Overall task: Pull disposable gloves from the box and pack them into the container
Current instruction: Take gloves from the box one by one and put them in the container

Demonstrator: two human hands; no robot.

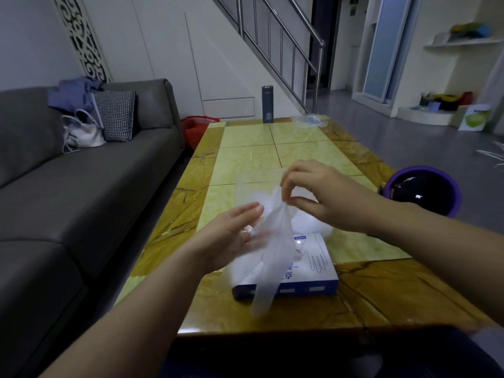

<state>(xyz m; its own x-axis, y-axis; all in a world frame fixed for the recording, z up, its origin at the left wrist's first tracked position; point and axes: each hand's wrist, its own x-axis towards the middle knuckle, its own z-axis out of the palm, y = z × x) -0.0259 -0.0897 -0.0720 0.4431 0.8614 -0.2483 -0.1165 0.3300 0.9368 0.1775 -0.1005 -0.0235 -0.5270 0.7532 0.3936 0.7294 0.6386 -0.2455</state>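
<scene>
So from my head cam: my right hand (326, 196) is pinching the top of a thin see-through plastic disposable glove (270, 257) between thumb and fingertips. The glove dangles down over the flat blue-and-white cardboard glove box (313, 266). My left hand (231, 234) is open with the fingers pretty straight, palm laid against the side of the glove. The box sits near my edge of the yellow-green tiled counter (272, 148). A clear plastic container (245, 186) stands just behind it, and what looks like crumpled whitish plastic sits beside that under my right hand. There's a dark grey bottle (267, 105) at the far edge.
</scene>
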